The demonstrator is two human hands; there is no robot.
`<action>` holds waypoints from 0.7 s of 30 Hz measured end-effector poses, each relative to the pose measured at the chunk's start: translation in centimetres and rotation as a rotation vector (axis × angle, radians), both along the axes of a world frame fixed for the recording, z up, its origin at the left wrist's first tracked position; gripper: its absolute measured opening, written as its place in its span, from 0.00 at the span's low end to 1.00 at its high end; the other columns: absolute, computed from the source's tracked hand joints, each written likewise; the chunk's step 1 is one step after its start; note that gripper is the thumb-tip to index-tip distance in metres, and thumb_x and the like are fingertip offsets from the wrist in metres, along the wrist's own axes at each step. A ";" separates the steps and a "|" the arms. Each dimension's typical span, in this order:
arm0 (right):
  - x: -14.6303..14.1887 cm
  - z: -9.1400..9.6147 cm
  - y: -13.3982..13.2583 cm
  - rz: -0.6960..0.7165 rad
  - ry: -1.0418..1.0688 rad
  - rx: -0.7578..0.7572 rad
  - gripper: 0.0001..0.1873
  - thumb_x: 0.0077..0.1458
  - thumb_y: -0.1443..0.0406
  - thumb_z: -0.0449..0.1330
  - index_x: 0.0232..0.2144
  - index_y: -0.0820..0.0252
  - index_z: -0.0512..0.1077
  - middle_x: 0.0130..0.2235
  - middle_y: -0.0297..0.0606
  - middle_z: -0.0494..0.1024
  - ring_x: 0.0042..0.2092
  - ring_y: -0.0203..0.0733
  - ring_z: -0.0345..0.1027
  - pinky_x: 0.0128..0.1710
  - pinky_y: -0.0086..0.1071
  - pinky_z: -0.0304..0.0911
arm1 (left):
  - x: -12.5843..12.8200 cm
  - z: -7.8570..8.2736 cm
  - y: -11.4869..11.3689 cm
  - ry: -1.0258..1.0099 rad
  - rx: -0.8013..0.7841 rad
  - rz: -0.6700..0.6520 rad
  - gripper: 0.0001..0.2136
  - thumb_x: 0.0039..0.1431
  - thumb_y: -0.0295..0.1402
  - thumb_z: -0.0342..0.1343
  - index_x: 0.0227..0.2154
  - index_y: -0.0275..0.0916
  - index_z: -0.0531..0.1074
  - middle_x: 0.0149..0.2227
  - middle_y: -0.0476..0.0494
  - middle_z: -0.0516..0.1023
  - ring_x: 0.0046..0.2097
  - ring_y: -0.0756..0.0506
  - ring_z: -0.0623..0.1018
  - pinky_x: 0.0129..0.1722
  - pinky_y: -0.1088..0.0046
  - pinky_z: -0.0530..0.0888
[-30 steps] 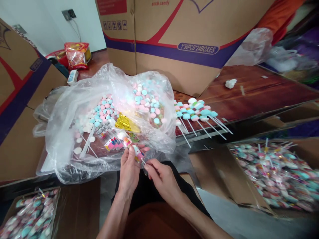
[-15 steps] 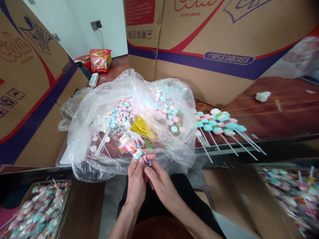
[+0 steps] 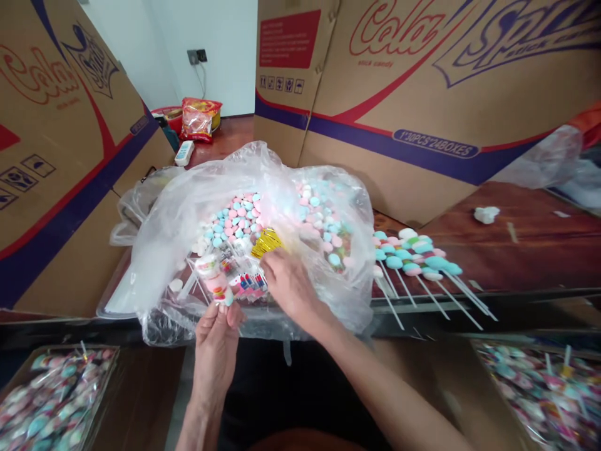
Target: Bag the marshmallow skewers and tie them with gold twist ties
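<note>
My left hand [image 3: 216, 341] is closed around the lower end of a marshmallow lollipop [image 3: 213, 279] in a clear printed wrapper, held upright over the table's front edge. My right hand [image 3: 291, 285] reaches over the plastic bag, its bent fingers pinched at the lower edge of a bundle of gold twist ties [image 3: 266, 243]. Whether one tie is parted from the bundle cannot be seen. Printed clear wrappers [image 3: 248, 285] lie between the hands. Behind them, pink, blue and white marshmallows [image 3: 235, 216] lie in the large clear plastic bag [image 3: 164, 219].
Unwrapped marshmallow sticks [image 3: 417, 254] lie at the right, sticks over the table edge. Large cardboard boxes [image 3: 366, 150] stand behind and at the left. Below, boxes of wrapped candy [image 3: 56, 394] flank my lap. A crumpled white tissue [image 3: 486, 215] lies at the far right.
My hands have moved apart from their shared hold at the wrapper. The left raised the wrapped lollipop to the left; the right went forward to the gold ties. The view has shifted slightly.
</note>
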State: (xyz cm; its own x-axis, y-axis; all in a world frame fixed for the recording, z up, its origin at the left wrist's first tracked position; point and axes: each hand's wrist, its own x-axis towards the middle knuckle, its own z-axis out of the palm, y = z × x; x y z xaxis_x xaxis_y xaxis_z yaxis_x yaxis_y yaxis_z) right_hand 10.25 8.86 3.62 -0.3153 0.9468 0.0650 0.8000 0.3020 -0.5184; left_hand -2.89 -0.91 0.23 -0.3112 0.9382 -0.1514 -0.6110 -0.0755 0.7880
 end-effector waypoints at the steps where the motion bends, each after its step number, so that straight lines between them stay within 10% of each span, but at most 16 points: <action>1: 0.0 -0.2 1.1 -0.052 -0.119 0.011 0.13 0.63 0.73 0.53 0.39 0.63 0.78 0.42 0.47 0.80 0.42 0.45 0.73 0.39 0.32 0.62 | 0.2 -0.2 0.1 0.003 -0.030 -0.012 0.12 0.55 0.35 0.68 0.24 0.37 0.72 0.24 0.53 0.61 0.28 0.53 0.61 0.32 0.77 0.66; 21: 2.4 -1.3 3.9 -0.077 -0.177 0.027 0.15 0.68 0.69 0.50 0.45 0.61 0.76 0.44 0.45 0.82 0.45 0.47 0.75 0.40 0.32 0.60 | 2.4 -0.9 1.4 -0.087 -0.183 -0.016 0.16 0.46 0.36 0.73 0.28 0.36 0.71 0.26 0.50 0.71 0.23 0.58 0.57 0.23 0.82 0.58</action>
